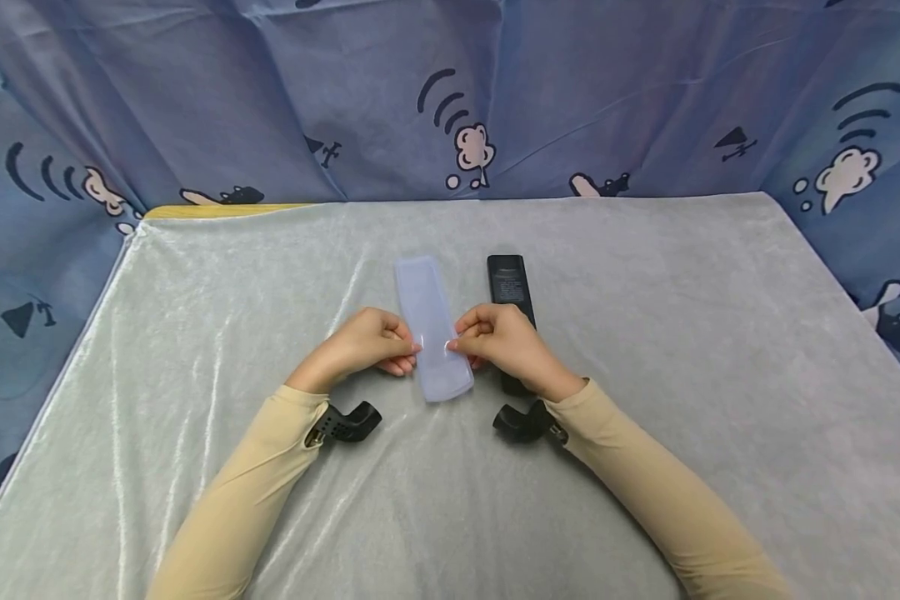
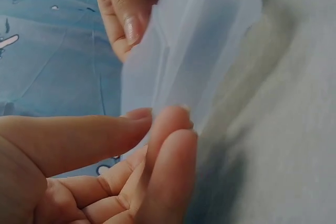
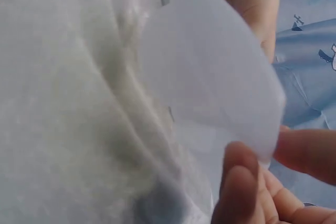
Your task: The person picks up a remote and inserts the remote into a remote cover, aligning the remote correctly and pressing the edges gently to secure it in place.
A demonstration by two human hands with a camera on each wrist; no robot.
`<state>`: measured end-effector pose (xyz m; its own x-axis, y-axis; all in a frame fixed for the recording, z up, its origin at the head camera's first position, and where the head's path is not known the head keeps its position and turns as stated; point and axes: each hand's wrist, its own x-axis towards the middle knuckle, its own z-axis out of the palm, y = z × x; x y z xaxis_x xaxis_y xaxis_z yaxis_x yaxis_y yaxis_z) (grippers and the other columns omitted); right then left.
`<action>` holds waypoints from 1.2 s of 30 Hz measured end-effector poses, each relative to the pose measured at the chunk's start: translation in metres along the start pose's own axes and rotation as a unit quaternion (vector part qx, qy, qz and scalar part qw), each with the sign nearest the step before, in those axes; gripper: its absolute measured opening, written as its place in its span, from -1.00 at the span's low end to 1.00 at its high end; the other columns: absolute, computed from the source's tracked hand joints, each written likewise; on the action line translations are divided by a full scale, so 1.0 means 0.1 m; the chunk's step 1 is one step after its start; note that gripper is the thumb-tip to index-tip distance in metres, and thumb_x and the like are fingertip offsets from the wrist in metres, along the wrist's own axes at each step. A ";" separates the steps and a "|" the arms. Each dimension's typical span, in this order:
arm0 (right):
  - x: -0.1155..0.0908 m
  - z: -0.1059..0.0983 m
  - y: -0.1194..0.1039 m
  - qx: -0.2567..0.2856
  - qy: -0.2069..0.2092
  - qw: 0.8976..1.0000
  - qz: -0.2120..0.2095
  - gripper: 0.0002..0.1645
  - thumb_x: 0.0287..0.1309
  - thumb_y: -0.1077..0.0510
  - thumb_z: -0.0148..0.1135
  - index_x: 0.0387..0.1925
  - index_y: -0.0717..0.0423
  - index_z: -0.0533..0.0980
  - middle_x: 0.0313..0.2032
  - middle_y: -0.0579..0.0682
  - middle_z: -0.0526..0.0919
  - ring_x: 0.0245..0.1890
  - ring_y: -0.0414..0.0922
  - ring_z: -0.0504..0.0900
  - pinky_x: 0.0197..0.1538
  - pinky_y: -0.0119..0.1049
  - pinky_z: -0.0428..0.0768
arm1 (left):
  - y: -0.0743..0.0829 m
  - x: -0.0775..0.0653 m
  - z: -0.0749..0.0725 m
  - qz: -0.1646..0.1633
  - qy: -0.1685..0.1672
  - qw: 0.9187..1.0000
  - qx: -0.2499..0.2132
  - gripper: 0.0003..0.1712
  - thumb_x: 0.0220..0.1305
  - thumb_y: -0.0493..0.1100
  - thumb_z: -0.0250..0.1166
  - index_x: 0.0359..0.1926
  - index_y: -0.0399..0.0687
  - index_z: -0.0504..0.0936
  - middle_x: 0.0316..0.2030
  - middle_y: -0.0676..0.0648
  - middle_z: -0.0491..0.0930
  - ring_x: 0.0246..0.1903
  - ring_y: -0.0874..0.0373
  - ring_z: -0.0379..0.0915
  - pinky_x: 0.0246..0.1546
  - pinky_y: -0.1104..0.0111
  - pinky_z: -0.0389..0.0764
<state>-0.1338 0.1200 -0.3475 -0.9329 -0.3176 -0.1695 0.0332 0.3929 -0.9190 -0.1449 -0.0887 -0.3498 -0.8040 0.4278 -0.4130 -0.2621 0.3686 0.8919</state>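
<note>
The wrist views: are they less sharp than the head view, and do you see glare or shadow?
Yes, both softer; head view: clearer edges, small glints on the translucent cover; left wrist: grey cloth blurred, with a dark shadow; right wrist: cloth blurred, dark patch low.

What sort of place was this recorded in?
Probably a makeshift recording booth: patterned blue fabric hangs around three sides of a cloth-covered table, and the person wears black wrist devices.
</note>
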 end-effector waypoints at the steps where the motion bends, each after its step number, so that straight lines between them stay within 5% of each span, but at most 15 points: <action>1: 0.00 -0.01 -0.01 0.004 0.003 1.000 -0.006 -0.80 0.02 0.34 0.33 -0.30 0.38 0.53 -0.53 0.02 0.64 -0.63 -0.19 0.53 -0.49 -0.33 0.59 | 0.00 0.00 0.01 0.001 -0.001 1.000 -0.005 -0.88 0.26 -0.36 0.21 -0.34 -0.41 0.50 -0.60 -0.07 0.59 -0.62 0.27 0.53 -0.49 0.44 0.63; 8: -0.03 -0.08 -0.07 0.013 0.012 0.999 -0.041 -0.86 0.00 0.37 0.32 -0.35 0.39 0.57 -0.56 0.01 0.61 -0.64 -0.20 0.48 -0.53 -0.36 0.52 | 0.03 0.00 0.11 0.009 0.012 1.000 0.002 -0.86 0.27 -0.33 0.20 -0.36 -0.40 0.51 -0.60 -0.07 0.59 -0.63 0.26 0.52 -0.53 0.44 0.62; 15: -0.08 -0.03 -0.11 -0.011 -0.001 0.999 -0.048 -0.86 -0.01 0.33 0.35 -0.35 0.31 0.60 -0.55 0.00 0.61 -0.61 -0.19 0.50 -0.50 -0.37 0.53 | 0.07 0.02 0.21 0.033 0.060 0.996 -0.062 -0.74 0.34 -0.22 0.16 -0.31 -0.43 0.52 -0.57 -0.10 0.57 -0.62 0.22 0.54 -0.50 0.39 0.65; 23: -0.09 0.05 -0.09 -0.020 -0.018 0.998 -0.050 -0.88 0.00 0.28 0.37 -0.36 0.24 0.61 -0.53 -0.02 0.63 -0.58 -0.18 0.55 -0.46 -0.37 0.57 | 0.06 0.02 0.28 0.021 0.078 0.995 -0.063 -0.65 0.34 -0.11 0.18 -0.36 -0.40 0.54 -0.63 -0.10 0.55 -0.69 0.24 0.50 -0.57 0.41 0.63; 29: -0.06 0.00 -0.05 0.024 -0.023 0.998 -0.053 -0.84 0.09 0.27 0.30 -0.32 0.33 0.61 -0.51 0.09 0.66 -0.58 -0.12 0.58 -0.44 -0.26 0.60 | 0.07 0.02 0.26 0.031 0.071 0.995 -0.055 -0.74 0.34 -0.23 0.13 -0.39 -0.39 0.53 -0.60 -0.12 0.57 -0.66 0.24 0.51 -0.55 0.41 0.63; 36: 0.01 -0.13 0.00 0.048 0.004 0.998 -0.035 -0.76 0.19 0.30 0.20 -0.24 0.50 0.55 -0.49 0.22 0.63 -0.59 -0.18 0.57 -0.43 -0.32 0.62 | 0.06 0.02 0.19 0.086 0.034 0.995 -0.036 -0.83 0.31 -0.37 0.03 -0.43 -0.38 0.45 -0.62 -0.11 0.54 -0.63 0.21 0.51 -0.52 0.35 0.65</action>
<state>-0.1391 0.1313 -0.3428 -0.9369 -0.3343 -0.1022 0.0026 0.2856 -0.9583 -0.1376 -0.0704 -0.3487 -0.8737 0.4216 -0.2428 -0.1539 0.2339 0.9600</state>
